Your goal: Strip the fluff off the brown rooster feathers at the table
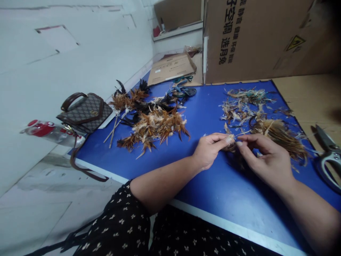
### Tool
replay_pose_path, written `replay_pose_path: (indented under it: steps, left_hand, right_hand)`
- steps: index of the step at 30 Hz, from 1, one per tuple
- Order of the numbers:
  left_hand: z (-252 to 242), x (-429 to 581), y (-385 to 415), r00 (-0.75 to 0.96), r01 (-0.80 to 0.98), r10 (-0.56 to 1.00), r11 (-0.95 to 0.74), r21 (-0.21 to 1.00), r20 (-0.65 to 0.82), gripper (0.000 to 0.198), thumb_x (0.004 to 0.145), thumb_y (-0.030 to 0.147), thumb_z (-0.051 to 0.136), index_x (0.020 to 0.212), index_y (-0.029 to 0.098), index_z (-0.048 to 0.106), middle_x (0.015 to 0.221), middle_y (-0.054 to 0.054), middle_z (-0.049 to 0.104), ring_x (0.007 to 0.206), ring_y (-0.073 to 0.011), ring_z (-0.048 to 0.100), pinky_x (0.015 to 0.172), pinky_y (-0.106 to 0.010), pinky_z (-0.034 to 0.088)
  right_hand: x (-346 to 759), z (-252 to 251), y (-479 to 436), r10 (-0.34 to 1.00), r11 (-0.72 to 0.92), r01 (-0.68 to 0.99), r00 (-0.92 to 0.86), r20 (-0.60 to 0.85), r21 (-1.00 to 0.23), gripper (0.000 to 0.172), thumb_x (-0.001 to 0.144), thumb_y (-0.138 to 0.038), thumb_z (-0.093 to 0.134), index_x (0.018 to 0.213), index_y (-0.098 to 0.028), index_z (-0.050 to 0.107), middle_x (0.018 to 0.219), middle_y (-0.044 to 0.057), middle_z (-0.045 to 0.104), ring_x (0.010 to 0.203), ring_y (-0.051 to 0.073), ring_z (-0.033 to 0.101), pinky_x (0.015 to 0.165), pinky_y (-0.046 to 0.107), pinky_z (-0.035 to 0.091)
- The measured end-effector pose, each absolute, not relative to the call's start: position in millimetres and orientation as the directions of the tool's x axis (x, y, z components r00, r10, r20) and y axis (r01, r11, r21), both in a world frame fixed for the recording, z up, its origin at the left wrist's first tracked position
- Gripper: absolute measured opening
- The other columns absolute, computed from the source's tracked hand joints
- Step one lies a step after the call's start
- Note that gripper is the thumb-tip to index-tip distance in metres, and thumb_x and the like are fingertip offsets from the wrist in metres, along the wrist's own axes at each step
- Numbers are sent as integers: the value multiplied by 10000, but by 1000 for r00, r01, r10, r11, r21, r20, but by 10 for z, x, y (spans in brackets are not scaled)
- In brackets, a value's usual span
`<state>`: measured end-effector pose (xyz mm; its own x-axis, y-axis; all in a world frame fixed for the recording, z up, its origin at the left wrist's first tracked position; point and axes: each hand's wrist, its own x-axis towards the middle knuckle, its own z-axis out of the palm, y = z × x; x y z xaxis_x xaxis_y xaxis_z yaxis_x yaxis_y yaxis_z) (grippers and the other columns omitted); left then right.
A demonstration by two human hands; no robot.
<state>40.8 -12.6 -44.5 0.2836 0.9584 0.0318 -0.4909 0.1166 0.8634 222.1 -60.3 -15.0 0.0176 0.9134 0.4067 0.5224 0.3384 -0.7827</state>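
Over the blue tabletop (213, 202), my left hand (209, 151) pinches a small brown feather bunch (229, 146) between thumb and fingers. Close beside it is my right hand (269, 160), its thumb and index finger drawn together at the bunch; what they pinch is too small to make out. A thin pale strand shows above the right fingertips. Behind my right hand lies a bundle of long brown feathers (282, 138). Loose feather scraps (239, 106) are scattered farther back. To the left sits a pile of brown and black feather pieces (160, 124).
Scissors (329, 153) lie at the right edge. A large cardboard box (255, 46) stands at the back, with flat cardboard (170, 67) to its left. At the left are a handbag (90, 110), its strap hanging over the edge, and a plastic bottle (57, 133).
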Motion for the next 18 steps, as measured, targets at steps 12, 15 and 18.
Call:
replay_pose_path:
  steps: [12,15,18]
  left_hand:
    - [-389,380,-154,345,-392,936,216,894,-75,579,694,647,1030,896,149,817,827,-42,773,713,-109,653,777,-313,529]
    - [-366,369,-132,250,-405,965,175,897,-75,558,729,649,1010,901,159,806,802,-29,755,679,-95,614,728,-295,499]
    - [-334,358,-118,150,-402,985,138,905,-83,521,758,627,991,899,165,795,774,-8,723,644,-79,564,668,-275,445]
  right_hand:
    - [2350,-88,-570,780,534,594,-71,622,-601,282,1052,-338,738,1278,-237,874,1097,106,855,921,236,802,856,380,645]
    - [2534,-38,-528,781,418,718,29,624,-557,295,1059,-377,717,1266,-225,863,1129,118,854,965,252,801,881,395,626]
    - [2670,-50,-479,796,459,763,-127,592,-454,268,1040,-364,677,1163,-216,864,1077,113,844,927,260,799,855,408,633]
